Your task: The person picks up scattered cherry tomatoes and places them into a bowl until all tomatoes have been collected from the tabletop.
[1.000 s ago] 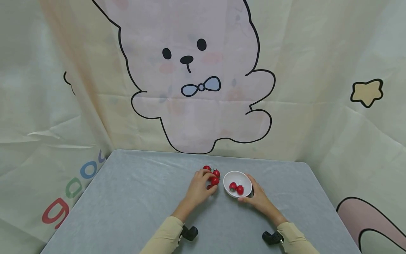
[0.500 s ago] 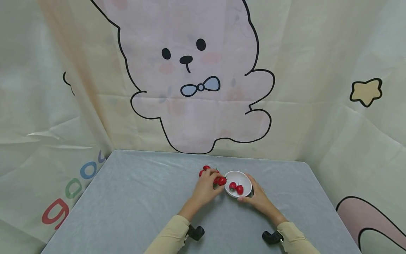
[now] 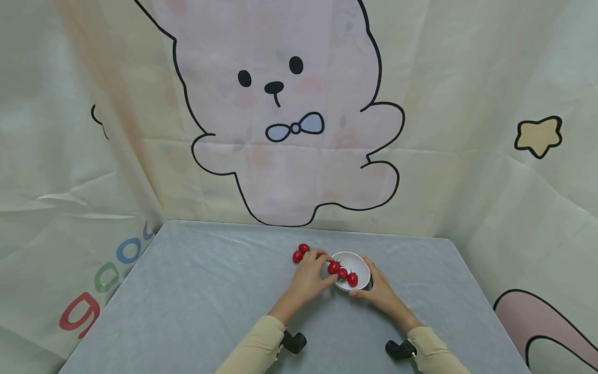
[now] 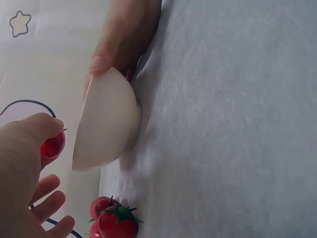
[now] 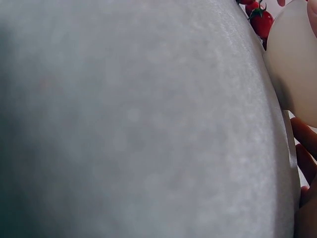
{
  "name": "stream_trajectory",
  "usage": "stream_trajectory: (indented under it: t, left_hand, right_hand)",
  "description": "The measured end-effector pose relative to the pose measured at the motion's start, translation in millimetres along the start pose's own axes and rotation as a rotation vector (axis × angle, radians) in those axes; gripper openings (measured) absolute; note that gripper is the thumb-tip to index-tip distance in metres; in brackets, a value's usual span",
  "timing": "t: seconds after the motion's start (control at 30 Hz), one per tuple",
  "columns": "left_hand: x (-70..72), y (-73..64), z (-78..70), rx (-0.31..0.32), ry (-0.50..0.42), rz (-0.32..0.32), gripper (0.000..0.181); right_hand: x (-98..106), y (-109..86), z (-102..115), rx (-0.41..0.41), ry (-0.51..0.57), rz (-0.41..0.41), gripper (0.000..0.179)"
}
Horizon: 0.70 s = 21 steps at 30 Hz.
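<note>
My left hand (image 3: 307,278) pinches a red cherry tomato (image 3: 334,267) between thumb and fingers, at the left rim of a small white bowl (image 3: 359,265). In the left wrist view this tomato (image 4: 53,146) shows partly behind the thumb, above the level of the bowl's rim. Two more cherry tomatoes (image 3: 352,279) lie inside the bowl. On the bowl's right side my right hand (image 3: 380,291) grips it, thumb near the front and fingers behind. Left of the bowl, loose cherry tomatoes (image 3: 297,256) lie on the cloth, partly hidden by my left hand.
A grey-blue cloth (image 3: 210,296) covers the table. Behind it hangs a printed curtain (image 3: 420,182) with a cartoon animal. Black wrist devices (image 3: 294,343) sit below both hands. In the left wrist view, tomatoes with green stems (image 4: 119,224) cluster near the bowl.
My left hand has lifted a tomato from the cluster and moved right with it to the bowl's rim. My right hand and the bowl stay nearly still.
</note>
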<state>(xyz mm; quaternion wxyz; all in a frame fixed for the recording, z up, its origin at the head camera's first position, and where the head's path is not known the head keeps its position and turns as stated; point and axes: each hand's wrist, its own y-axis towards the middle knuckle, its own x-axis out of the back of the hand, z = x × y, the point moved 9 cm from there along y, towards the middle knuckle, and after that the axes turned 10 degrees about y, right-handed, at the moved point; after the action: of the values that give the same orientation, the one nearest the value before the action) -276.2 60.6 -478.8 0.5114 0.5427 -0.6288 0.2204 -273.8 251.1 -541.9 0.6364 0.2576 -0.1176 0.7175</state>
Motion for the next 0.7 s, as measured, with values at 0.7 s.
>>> stream_trajectory:
  t: [0.7]
  left_hand:
    - [-10.8, -2.1, -22.1, -0.063, 0.078, 0.040, 0.038]
  right_hand:
    - [-0.8, -1.9, 1.5, -0.029, 0.005, 0.007, 0.103]
